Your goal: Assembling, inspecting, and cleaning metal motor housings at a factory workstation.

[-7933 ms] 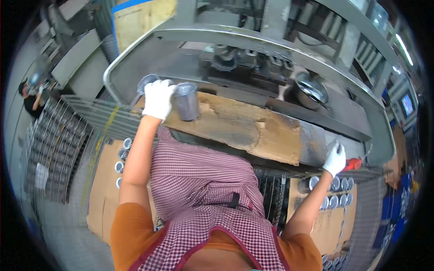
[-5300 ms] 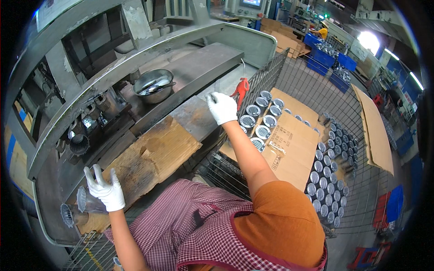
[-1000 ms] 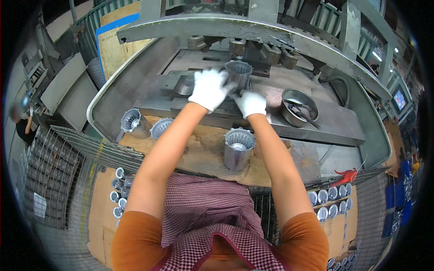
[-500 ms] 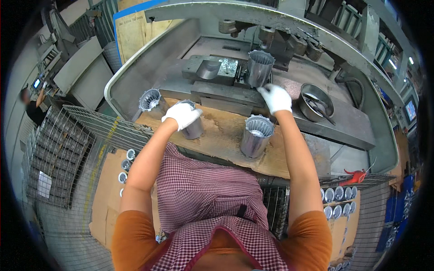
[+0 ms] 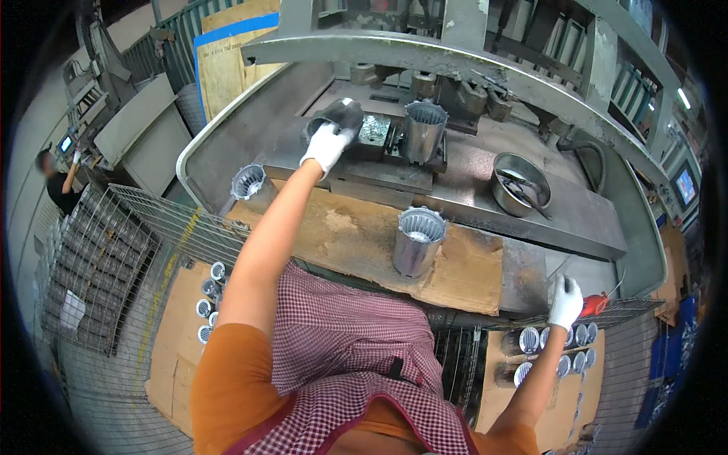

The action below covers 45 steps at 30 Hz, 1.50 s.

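Note:
My left hand (image 5: pixel 329 146), in a white glove, grips a grey metal cylinder (image 5: pixel 345 114), tilted onto its side over the left part of the machine fixture (image 5: pixel 375 130). A second ribbed cylinder (image 5: pixel 425 135) stands upright at the fixture's right end. My right hand (image 5: pixel 566 301), also gloved, is low on the right beside a red-handled tool (image 5: pixel 595 305) at the wire rim; its fingers are partly hidden, and contact with the tool is unclear. On the cardboard-covered ledge (image 5: pixel 334 235) another ribbed cylinder (image 5: pixel 419 241) stands near the middle and one more (image 5: pixel 250 184) at the left end.
A metal bowl (image 5: pixel 523 184) with tools inside sits right of the fixture. A machine beam (image 5: pixel 425 51) crosses above. Wire baskets with cardboard (image 5: pixel 171 334) and several cylinders (image 5: pixel 523 340) flank me below. A person (image 5: pixel 61 182) stands far left.
My left hand has carried the cylinder from the ledge up to the fixture and tipped it over. My right hand has moved from the fixture down to the right, beside the red-handled tool.

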Each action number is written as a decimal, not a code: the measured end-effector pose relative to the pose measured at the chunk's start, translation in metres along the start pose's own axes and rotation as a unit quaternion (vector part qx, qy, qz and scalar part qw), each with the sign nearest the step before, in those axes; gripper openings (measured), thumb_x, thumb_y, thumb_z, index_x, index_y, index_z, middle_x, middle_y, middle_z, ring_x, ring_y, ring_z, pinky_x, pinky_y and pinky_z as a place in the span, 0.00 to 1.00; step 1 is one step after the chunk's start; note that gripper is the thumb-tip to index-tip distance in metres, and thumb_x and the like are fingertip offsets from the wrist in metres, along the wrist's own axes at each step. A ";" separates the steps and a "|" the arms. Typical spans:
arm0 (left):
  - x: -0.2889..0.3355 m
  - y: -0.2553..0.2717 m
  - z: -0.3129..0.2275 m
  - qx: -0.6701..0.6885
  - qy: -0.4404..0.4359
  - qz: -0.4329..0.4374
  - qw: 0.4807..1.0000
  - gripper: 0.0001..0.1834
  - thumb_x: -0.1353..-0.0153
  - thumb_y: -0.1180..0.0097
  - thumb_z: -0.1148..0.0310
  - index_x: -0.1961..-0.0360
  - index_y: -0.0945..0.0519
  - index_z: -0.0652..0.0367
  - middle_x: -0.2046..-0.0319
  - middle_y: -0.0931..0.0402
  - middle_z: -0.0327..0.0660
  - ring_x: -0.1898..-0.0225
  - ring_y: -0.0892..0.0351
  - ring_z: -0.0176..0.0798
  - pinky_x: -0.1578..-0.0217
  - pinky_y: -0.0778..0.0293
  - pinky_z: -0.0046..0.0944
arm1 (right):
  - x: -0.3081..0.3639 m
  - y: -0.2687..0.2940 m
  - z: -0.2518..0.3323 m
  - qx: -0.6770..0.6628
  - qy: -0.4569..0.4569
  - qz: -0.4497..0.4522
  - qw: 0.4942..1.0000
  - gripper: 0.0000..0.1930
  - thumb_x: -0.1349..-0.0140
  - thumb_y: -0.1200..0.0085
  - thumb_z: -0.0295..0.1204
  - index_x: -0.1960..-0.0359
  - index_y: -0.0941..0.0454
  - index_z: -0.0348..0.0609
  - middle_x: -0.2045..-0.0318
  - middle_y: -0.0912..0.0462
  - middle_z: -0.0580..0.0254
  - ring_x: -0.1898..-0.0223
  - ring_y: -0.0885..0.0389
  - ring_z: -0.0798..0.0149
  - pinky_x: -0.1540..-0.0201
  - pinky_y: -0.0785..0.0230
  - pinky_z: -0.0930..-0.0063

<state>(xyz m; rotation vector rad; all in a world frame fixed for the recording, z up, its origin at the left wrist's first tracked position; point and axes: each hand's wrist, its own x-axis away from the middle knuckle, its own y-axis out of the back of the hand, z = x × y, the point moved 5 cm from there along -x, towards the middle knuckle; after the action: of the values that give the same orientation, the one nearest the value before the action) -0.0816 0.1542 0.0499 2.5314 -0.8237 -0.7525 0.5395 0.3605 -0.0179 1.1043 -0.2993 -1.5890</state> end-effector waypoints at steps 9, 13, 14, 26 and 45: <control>-0.010 -0.026 -0.016 -0.367 -0.005 0.044 0.929 0.34 0.46 0.46 0.37 0.57 0.17 0.61 0.54 0.21 0.53 0.51 0.23 0.53 0.50 0.28 0.46 | 0.005 0.007 0.019 0.005 -0.027 -0.030 0.999 0.18 0.36 0.45 0.41 0.63 0.19 0.34 0.71 0.18 0.50 0.70 0.22 0.57 0.62 0.30 0.67; -0.003 -0.024 -0.025 -0.408 -0.028 -0.004 0.913 0.33 0.47 0.45 0.37 0.57 0.17 0.57 0.56 0.20 0.52 0.52 0.22 0.52 0.51 0.27 0.45 | 0.004 0.004 0.014 0.038 -0.019 -0.035 0.998 0.16 0.38 0.44 0.40 0.64 0.18 0.38 0.70 0.18 0.52 0.69 0.21 0.53 0.62 0.30 0.65; 0.002 -0.021 -0.031 -0.404 -0.033 -0.030 0.913 0.33 0.48 0.44 0.36 0.56 0.17 0.55 0.56 0.20 0.52 0.52 0.22 0.52 0.51 0.27 0.45 | 0.005 0.007 0.016 0.010 0.006 -0.067 0.998 0.16 0.38 0.43 0.40 0.61 0.19 0.38 0.67 0.18 0.52 0.65 0.21 0.53 0.60 0.30 0.65; 0.192 -0.103 -0.103 -0.004 0.034 0.230 0.973 0.53 0.62 0.27 0.48 0.35 0.38 0.56 0.44 0.27 0.52 0.43 0.26 0.51 0.43 0.29 0.42 | 0.016 0.030 -0.089 -0.154 -0.150 -0.244 0.946 0.36 0.39 0.43 0.50 0.40 0.33 0.32 0.46 0.26 0.48 0.48 0.26 0.55 0.44 0.36 0.63; 0.224 -0.173 -0.160 -0.174 -0.344 0.152 0.910 0.28 0.58 0.36 0.46 0.55 0.22 0.44 0.47 0.31 0.51 0.51 0.29 0.56 0.53 0.33 0.54 | 0.151 -0.051 0.075 -0.201 -0.131 0.295 0.925 0.28 0.44 0.37 0.45 0.45 0.25 0.44 0.59 0.16 0.59 0.60 0.20 0.69 0.52 0.29 0.72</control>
<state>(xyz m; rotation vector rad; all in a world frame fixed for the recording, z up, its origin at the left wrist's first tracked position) 0.2399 0.1741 0.0078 1.7531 -1.1358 -1.5528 0.4588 0.2208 -0.0873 0.4207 -0.4161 -1.1718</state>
